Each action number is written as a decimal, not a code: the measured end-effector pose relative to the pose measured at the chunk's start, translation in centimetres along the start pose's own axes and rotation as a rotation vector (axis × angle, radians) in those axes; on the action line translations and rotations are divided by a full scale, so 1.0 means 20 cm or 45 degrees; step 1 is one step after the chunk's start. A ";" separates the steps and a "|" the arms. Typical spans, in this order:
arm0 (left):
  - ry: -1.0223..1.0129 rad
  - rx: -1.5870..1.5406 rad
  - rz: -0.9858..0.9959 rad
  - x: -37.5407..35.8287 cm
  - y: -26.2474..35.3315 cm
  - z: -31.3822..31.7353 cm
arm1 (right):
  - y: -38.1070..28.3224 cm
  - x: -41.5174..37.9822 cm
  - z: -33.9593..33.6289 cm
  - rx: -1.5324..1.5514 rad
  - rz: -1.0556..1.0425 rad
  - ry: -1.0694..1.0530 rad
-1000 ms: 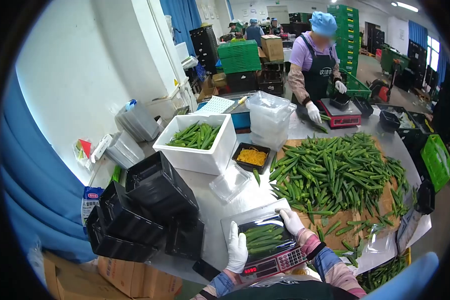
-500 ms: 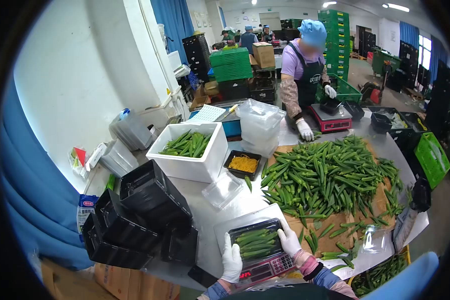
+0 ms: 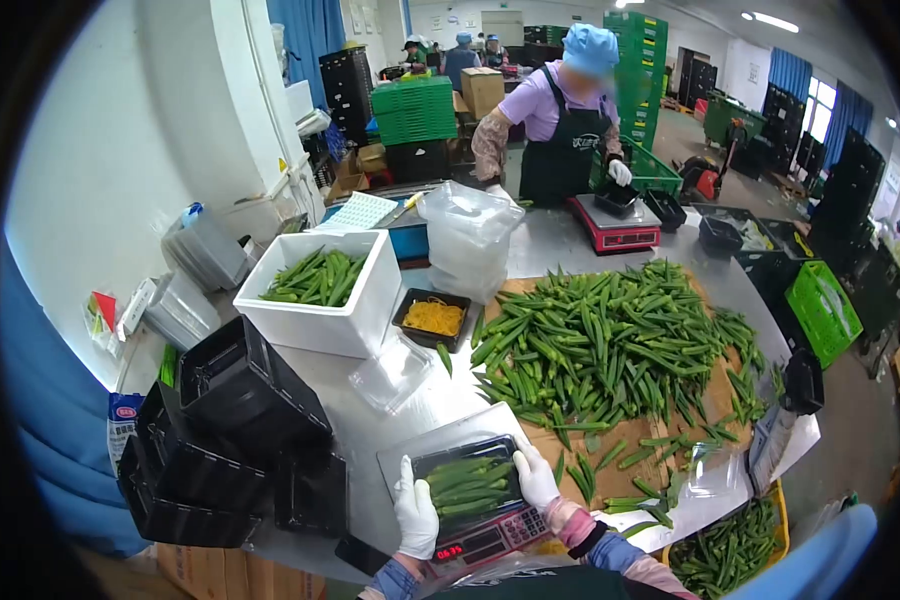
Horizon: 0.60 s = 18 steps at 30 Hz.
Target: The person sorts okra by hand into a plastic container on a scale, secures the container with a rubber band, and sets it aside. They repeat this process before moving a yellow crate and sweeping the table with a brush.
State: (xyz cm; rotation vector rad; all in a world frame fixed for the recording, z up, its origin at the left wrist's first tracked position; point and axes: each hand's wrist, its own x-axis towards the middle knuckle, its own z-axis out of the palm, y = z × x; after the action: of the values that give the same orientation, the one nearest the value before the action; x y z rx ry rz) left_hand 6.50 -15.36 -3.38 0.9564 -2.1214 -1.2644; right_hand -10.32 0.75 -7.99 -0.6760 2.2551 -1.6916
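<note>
A black plastic tray of okra (image 3: 467,484) sits on the plate of a red kitchen scale (image 3: 485,541) with a lit red display. My left hand (image 3: 416,508), in a white glove, grips the tray's left rim. From the opposite side, my gloved right hand (image 3: 536,474) holds the right edge, its thumb along the rim. The tray looks level, filled with several green pods laid side by side. Just beyond the scale, a big heap of loose okra (image 3: 610,345) covers a cardboard sheet (image 3: 550,440).
Stacked black trays (image 3: 240,400) stand on the left, near a white foam box (image 3: 315,325) of okra. A small tray of yellow bands (image 3: 433,318) and clear containers (image 3: 470,240) are behind. Across the table, a co-worker (image 3: 560,120) stands beside another scale (image 3: 615,225).
My view has shifted, so the table appears further left. Both my hands stay on the okra tray. Across the table, the co-worker has leaned left, one hand moving behind the clear containers.
</note>
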 end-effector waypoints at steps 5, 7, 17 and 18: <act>0.086 -0.086 0.118 0.09 -0.06 0.03 | 0.03 0.03 0.02 -0.018 -0.043 0.023; 0.087 -0.115 0.098 0.11 -0.09 0.05 | 0.04 0.04 0.01 -0.012 -0.075 0.030; -0.049 -0.358 -0.143 0.13 -0.09 -0.06 | -0.04 0.06 -0.06 -0.041 -0.001 0.019; -0.079 -0.425 -0.298 0.09 -0.05 -0.11 | -0.03 0.02 -0.09 0.026 0.086 0.007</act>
State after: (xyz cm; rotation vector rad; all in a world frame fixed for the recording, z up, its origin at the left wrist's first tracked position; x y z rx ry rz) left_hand 7.22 -18.23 -3.31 1.0460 -1.7997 -1.7188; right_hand -11.37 1.84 -6.85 -0.5842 2.2354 -1.6842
